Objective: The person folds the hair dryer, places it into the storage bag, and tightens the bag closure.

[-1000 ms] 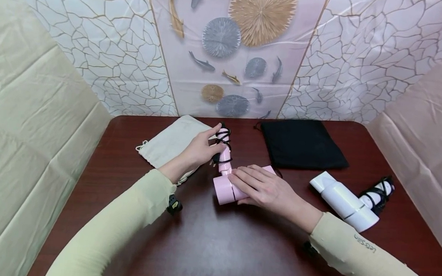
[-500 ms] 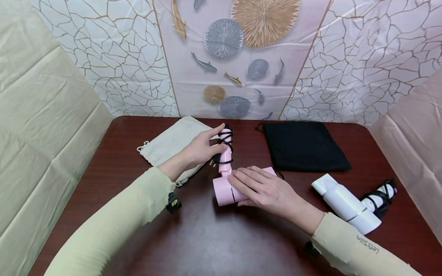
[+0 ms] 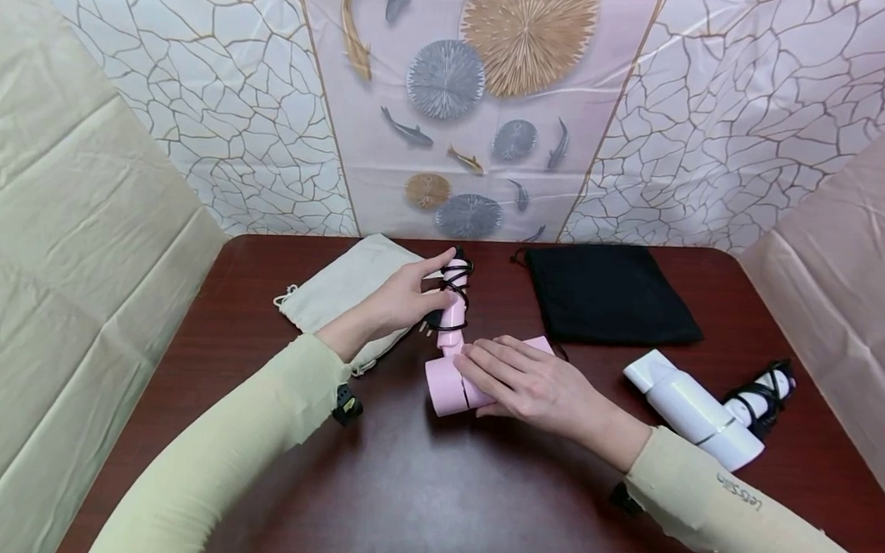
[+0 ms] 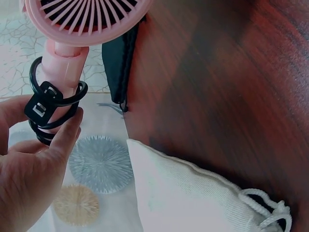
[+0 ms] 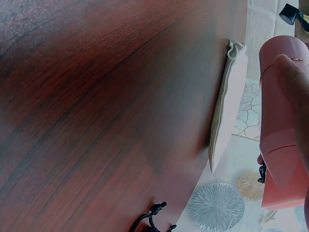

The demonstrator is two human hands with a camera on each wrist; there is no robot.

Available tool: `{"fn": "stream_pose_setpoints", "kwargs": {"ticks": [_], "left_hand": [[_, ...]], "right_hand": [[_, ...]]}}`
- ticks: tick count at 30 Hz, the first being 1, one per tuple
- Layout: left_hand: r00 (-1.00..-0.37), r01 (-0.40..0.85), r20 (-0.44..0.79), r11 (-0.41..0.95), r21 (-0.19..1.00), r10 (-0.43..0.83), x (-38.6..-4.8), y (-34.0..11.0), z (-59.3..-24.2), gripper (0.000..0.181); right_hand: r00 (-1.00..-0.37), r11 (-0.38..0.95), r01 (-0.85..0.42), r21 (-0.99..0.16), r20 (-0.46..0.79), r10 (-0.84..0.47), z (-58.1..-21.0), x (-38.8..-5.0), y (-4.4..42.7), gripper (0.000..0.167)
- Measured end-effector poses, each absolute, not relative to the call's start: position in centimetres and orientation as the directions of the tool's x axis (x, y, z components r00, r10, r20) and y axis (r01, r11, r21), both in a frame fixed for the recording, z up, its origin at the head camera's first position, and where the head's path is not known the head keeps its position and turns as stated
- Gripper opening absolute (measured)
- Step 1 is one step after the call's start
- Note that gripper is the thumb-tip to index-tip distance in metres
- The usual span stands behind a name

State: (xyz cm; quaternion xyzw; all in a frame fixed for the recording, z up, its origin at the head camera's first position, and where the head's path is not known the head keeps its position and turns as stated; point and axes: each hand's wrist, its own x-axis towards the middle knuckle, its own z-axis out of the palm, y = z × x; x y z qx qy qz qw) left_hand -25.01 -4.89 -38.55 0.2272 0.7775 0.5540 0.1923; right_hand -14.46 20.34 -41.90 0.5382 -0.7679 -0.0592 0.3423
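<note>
Two hands are clamped on one pink hair dryer (image 3: 447, 389), and I have both grips in my head view. With the left hand (image 3: 400, 298), I see thumb and fingers closed around the far part of the handle, where a black cord (image 3: 452, 325) is looped several times; the two-pronged plug (image 3: 431, 319) sits just beside that hold, on the near side of the thumb. With the right hand (image 3: 538, 383), the fingers lie over the barrel and the thumb wraps its near side, so the dryer's wide end protrudes to the left of those fingers. My left wrist view gives me the round slatted grille (image 4: 89, 19) at that end, well clear of the left fingertips. Whether the barrel rests on the table (image 3: 416, 501) beneath the right grip, I cannot tell. A cream pouch (image 3: 336, 292) with a drawstring lies left of the left grip, partly hidden by that hand. Beyond the right grip and to its right is a black pouch (image 3: 610, 294), lying flat. Farther right of that same grip, past the wrist, lies a white hair dryer (image 3: 691, 406), with dark cord wound around its handle.
</note>
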Motion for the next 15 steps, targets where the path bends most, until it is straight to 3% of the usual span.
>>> {"fn": "stream_pose_setpoints", "kwargs": {"ticks": [4, 11, 15], "left_hand": [[-0.806, 0.174, -0.028, 0.282, 0.944, 0.591, -25.1, -4.8, -38.3, 0.073], [-0.714, 0.417, -0.008, 0.436, 0.798, 0.700, -25.2, -4.1, -37.3, 0.063], [-0.722, 0.415, -0.009, 0.443, 0.795, 0.692, -25.3, -4.2, -36.7, 0.062]], "right_hand": [[-0.161, 0.398, -0.789, 0.467, 0.468, -0.869, -41.9, -14.7, 20.1, 0.052], [-0.140, 0.370, -0.814, 0.448, 0.467, -0.873, -41.6, -14.8, 19.0, 0.055], [-0.149, 0.381, -0.819, 0.429, 0.483, -0.863, -41.4, -14.9, 18.9, 0.055]]}}
